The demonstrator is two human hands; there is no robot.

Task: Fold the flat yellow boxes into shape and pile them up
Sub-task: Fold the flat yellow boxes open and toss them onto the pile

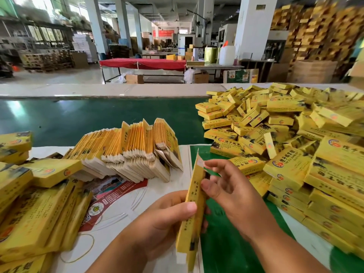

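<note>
yellow cardboard box (194,196), still mostly flat, stands on edge between both hands low in the middle of the view. left hand (165,219) has its grip wrapped round the lower half, thumb pressed on the narrow printed side, fingers curled behind. right hand (230,192) pinches the upper part from the other side, thumb against the edge and the other fingers loosely spread above it. a pale uncoated flap pokes up at the top end, and the bottom end is blurry.

just past the hands, a row of flat blanks (128,148) leans like a fanned deck of cards, glossy yellow faces and raw whitish edges showing. it sits on a white printed sheet (126,196) with red graphics, spread over the desk (226,233), which is green where it's bare.

right side is a big loose heap of folded boxes (275,125), small rectangular bricks lying every which way, with a neater stack at the near right. a few more folded ones (35,194) are piled at the left edge, smeared by the lens. behind the blanks there's a shiny dark green conveyor belt (88,115) with a beige strip behind it.

further back is a warehouse floor with white pillars, a red-covered table (142,63) and tall stacks of yellow cartons at the right.
</note>
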